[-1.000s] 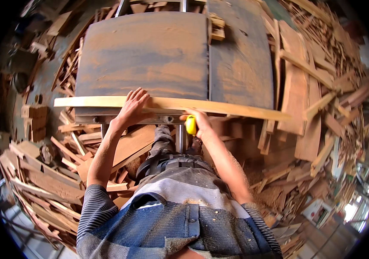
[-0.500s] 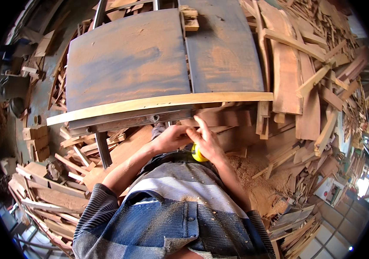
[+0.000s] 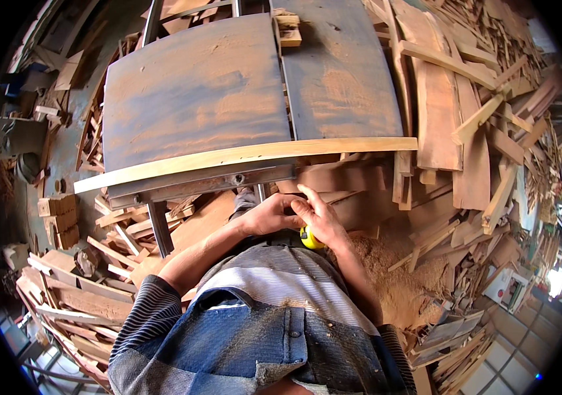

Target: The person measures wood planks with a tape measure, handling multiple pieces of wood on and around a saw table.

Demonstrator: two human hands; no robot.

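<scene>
Sawdust is clinging to my denim apron (image 3: 255, 349) at six o'clock, over my striped shirt (image 3: 281, 276). Just beyond it, near the centre, my two hands are meeting below the table edge. My left hand (image 3: 269, 214) is curling its fingers in toward the right one, touching it; I cannot tell whether they are gripping anything. My right hand (image 3: 320, 220) is closing round a yellow tape (image 3: 310, 238), which is peeking out under my palm, index finger pointing up toward twelve. Farther out, a pale strip (image 3: 248, 155) is lying across the near edge of the saw table (image 3: 195, 99), running from nine to three. Offcuts (image 3: 465, 118) are piling up at two o'clock, and a sawdust heap (image 3: 393, 263) is sitting at four.
</scene>
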